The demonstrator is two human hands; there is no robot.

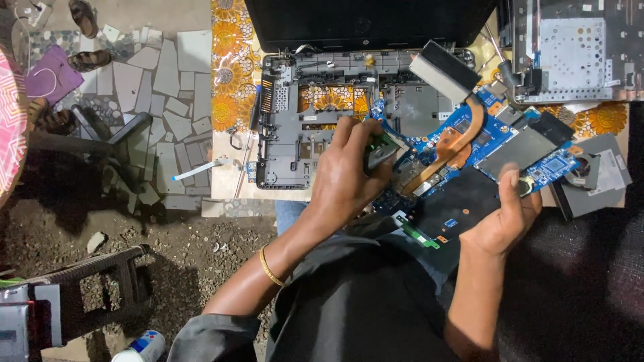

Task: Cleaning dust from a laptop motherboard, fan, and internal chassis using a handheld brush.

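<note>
The left hand (345,177) has its grip closed around a small grey metal part (381,153), pressing it on the blue laptop motherboard (469,157) near the centre of the view. The right hand (506,218) holds the motherboard at its lower edge, at about 4 o'clock, with the thumb on top and the grip narrow. A copper heat pipe (451,142) crosses the board. At 11 o'clock from the left hand the empty laptop base (285,144) lies on the desk (225,80), which carries a sunflower cloth. A cooling fan (582,167) lies at 3 o'clock.
</note>
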